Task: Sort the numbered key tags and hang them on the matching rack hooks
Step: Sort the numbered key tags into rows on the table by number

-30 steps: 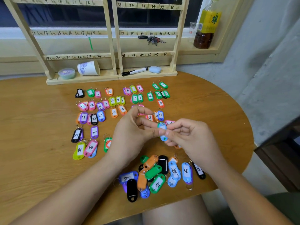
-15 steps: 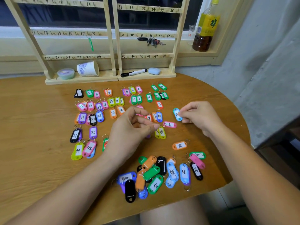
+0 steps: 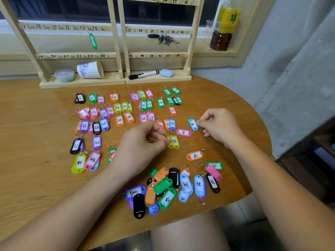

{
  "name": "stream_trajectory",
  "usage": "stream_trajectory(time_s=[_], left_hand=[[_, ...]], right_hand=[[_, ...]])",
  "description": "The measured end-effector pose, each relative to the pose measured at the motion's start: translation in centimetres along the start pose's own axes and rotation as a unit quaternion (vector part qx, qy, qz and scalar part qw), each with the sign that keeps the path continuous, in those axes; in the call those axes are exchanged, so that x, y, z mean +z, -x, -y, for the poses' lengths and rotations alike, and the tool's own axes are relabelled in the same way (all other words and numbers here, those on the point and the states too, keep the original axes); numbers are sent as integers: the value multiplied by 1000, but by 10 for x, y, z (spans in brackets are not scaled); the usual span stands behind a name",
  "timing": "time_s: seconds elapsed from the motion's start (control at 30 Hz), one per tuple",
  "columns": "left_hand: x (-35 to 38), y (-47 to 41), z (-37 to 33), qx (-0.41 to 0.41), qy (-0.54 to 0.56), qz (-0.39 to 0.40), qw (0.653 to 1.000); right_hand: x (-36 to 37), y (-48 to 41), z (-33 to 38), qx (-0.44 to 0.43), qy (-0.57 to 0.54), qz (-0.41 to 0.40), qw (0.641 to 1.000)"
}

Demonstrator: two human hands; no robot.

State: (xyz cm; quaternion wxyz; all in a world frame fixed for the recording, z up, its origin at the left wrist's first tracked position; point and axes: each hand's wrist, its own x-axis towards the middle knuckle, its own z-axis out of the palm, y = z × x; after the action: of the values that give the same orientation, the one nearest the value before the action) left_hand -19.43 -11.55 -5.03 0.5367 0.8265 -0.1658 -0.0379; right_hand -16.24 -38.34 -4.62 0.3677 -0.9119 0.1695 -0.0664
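Many unsorted key tags (image 3: 168,189) lay heaped at the table's (image 3: 36,178) near edge. Beyond them the left hand (image 3: 143,142) hovered, fingers curled beside a yellow tag (image 3: 174,141); whether it held anything could not be told. Right hand (image 3: 219,125) pinched the end of a light-blue tag (image 3: 193,124) lying on the table, right of the sorted rows (image 3: 117,107). Farthest, one green tag (image 3: 93,41) hung on the rack (image 3: 115,51).
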Motion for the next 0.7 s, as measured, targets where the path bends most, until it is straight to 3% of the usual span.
stream_trajectory(time_s=[0.43,0.7], left_hand=[[30,-1,-10,98,-188,105,972],[57,-10,-20,104,-268,128,949]], right_hand=[[-49,83,-41,-43,24,155,987],[-59,99,-48,-68,27,169,983]])
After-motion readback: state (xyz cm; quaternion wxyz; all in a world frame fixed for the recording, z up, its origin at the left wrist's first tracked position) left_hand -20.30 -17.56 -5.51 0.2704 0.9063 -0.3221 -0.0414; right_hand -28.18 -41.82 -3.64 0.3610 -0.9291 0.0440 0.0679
